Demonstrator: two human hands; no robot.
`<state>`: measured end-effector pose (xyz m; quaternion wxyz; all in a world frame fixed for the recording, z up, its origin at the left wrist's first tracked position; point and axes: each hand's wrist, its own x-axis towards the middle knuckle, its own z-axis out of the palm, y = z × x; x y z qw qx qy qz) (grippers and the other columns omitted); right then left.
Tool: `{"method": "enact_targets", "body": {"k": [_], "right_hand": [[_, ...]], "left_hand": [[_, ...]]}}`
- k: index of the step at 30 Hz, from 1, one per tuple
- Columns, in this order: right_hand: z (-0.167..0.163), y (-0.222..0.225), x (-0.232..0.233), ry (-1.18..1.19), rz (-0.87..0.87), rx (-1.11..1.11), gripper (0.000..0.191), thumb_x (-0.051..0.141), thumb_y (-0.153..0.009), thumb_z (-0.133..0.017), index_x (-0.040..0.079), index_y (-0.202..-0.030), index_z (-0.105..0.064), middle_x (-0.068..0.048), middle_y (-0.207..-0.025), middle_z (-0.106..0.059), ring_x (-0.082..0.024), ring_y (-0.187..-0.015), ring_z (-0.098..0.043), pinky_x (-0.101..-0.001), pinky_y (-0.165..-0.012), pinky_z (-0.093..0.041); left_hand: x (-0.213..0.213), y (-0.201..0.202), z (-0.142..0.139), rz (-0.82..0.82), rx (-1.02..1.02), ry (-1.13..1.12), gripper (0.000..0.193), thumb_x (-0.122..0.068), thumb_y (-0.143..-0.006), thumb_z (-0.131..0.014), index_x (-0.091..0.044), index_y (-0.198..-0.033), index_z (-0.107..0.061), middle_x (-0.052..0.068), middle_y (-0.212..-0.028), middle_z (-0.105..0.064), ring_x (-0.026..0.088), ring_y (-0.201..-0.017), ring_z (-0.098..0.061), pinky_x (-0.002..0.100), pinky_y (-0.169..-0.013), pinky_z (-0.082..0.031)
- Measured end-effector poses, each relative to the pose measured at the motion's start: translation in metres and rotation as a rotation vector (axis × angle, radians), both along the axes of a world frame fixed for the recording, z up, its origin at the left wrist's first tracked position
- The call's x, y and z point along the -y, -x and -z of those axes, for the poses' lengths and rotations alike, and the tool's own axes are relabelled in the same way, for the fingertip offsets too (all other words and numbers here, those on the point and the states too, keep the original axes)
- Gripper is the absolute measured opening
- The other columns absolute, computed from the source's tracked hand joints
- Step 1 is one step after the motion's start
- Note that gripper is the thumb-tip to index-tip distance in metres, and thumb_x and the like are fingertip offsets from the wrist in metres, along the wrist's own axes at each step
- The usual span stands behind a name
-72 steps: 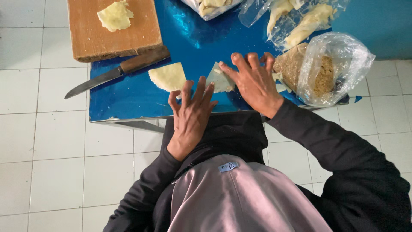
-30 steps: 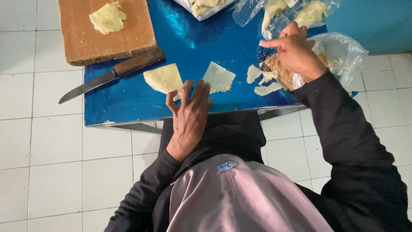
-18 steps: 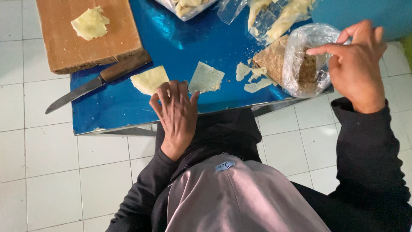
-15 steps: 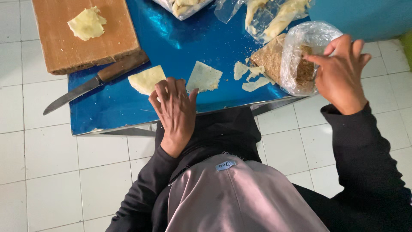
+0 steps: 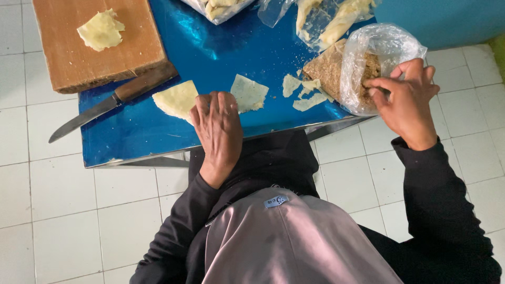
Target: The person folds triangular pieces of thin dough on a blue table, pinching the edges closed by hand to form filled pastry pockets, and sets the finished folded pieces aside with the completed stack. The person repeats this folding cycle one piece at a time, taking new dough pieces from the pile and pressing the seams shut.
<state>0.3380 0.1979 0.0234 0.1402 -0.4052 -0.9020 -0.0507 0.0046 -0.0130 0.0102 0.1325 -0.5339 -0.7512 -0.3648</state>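
Note:
My left hand (image 5: 218,129) lies flat on the near edge of a shiny blue table (image 5: 131,137), fingers touching a pale yellow dough sheet (image 5: 176,99). A second thin sheet (image 5: 248,93) lies just to its right, with small torn scraps (image 5: 305,92) beyond. My right hand (image 5: 405,100) reaches into the mouth of a clear plastic bag (image 5: 379,52) holding brown crumbs (image 5: 329,66), fingertips pinched inside it. What the fingers hold is hidden.
A wooden cutting board (image 5: 97,47) with a dough piece (image 5: 101,30) sits at the table's far left. A wooden-handled knife (image 5: 105,105) lies beside it. More clear bags of pale pieces (image 5: 336,18) are at the back. White tiled floor surrounds the table.
My right hand left the dough sheet, swung right and now dips into the crumb bag. Torn scraps appeared near the bag. My left hand stayed by the left sheet.

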Motion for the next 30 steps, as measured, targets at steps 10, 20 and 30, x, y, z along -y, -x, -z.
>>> {"method": "enact_targets", "body": {"k": [10, 20, 30], "right_hand": [[-0.017, 0.012, -0.009, -0.244, -0.012, 0.102, 0.007, 0.027, -0.095, -0.085, 0.025, -0.097, -0.079, -0.001, -0.114, -0.041, -0.029, -0.124, -0.035, -0.0459, -0.101, -0.027], [-0.024, 0.188, 0.048, 0.091, -0.54, -0.258, 0.012, 0.029, -0.087, -0.087, 0.021, -0.089, -0.078, -0.002, -0.108, -0.043, -0.026, -0.108, -0.042, -0.0448, -0.089, -0.028], [0.001, 0.191, 0.049, 0.193, -0.594, -0.201, 0.046, 0.004, -0.091, -0.068, 0.033, -0.123, -0.082, -0.001, -0.109, -0.045, -0.026, -0.102, -0.041, -0.043, -0.083, -0.027]], "left_hand": [[-0.003, -0.001, 0.0, 0.067, 0.289, -0.115, 0.014, 0.0, -0.101, -0.055, -0.003, -0.114, -0.052, 0.014, -0.093, -0.062, 0.036, -0.09, -0.062, 0.047, -0.073, -0.048], [-0.007, 0.0, -0.005, 0.143, 0.454, -0.2, 0.023, 0.008, -0.098, -0.062, -0.002, -0.115, -0.05, 0.013, -0.088, -0.061, 0.026, -0.076, -0.065, 0.036, -0.067, -0.051], [-0.015, 0.004, 0.001, 0.305, 0.51, -0.2, 0.037, 0.01, -0.092, -0.07, -0.002, -0.119, -0.048, 0.011, -0.094, -0.058, 0.022, -0.078, -0.064, 0.033, -0.07, -0.053]]}}
